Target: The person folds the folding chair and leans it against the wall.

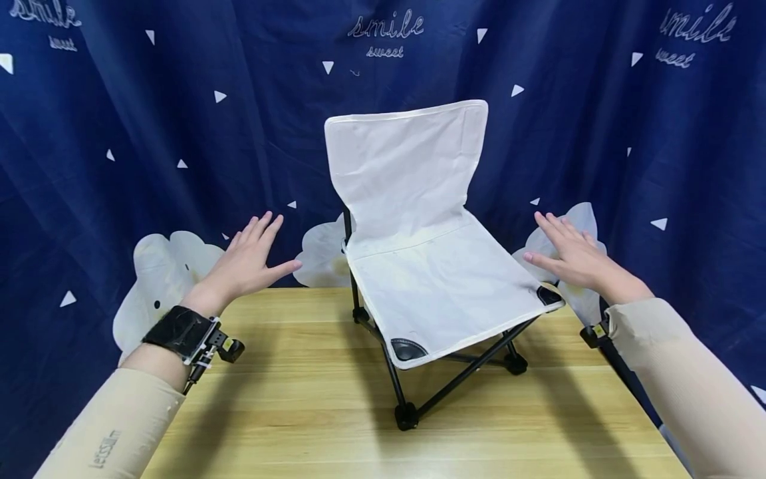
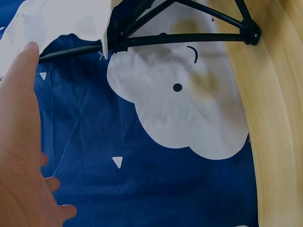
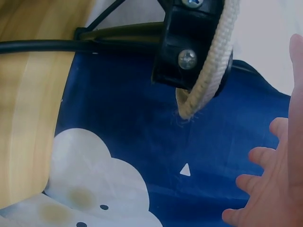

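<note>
A small folding chair (image 1: 419, 279) with white fabric and a black tube frame stands unfolded on the wooden table. Black patches cover the front corners of its seat. To the chair's left, my left hand (image 1: 248, 256) hovers with fingers straight and spread, touching nothing. On the other side, my right hand (image 1: 571, 256) is held in the air, its fingers extended, apart from the seat. In the left wrist view, black frame tubes (image 2: 184, 39) run past the hand. The right wrist view shows a black joint (image 3: 182, 52) with screws and a white cord beside it.
Light wooden boards form the table (image 1: 287, 399) under the chair. Behind hangs a dark blue curtain (image 1: 263, 86) with white triangles, cloud shapes and "smile sweet" lettering. Each wrist carries a small camera, such as the left wrist camera (image 1: 230, 347).
</note>
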Available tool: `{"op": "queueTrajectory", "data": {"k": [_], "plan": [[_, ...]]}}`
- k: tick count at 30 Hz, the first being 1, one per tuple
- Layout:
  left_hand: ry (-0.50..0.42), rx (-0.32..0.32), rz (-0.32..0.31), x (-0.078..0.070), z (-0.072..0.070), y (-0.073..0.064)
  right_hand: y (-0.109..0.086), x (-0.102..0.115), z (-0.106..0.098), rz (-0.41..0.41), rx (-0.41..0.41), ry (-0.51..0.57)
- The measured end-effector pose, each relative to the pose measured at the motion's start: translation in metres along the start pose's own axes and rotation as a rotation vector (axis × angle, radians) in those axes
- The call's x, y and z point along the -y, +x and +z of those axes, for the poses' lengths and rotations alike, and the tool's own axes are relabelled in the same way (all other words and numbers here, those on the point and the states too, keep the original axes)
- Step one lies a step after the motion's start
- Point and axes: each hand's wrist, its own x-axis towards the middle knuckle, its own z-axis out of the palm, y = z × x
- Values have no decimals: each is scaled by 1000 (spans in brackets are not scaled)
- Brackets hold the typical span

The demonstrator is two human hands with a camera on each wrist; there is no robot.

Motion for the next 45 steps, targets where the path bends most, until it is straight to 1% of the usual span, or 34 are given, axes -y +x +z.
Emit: {"op": "queueTrajectory", "data": {"k": [5,11,21,27,34,38,42,45], "plan": [[-41,-17,23,-3,2,-1,0,0,0,-24,-23,38],[-73,-52,53,-5,4,-2,-2,1,0,-50,-48,117],[-178,-68,73,-7,8,-2,-3,2,-1,-5,-72,227],[-226,-102,97,-8,11,-2,-4,3,3,13,-107,258],[-280,-134,135,-15,12,-4,-2,4,9,-54,-192,345],[-302,-154,154,-18,15,-4,-1,3,10,-63,-223,378],[-336,-183,188,-21,19,-5,-2,3,11,-69,-251,389],[-361,-204,216,-25,20,-7,-2,3,12,-79,-273,385]]}}
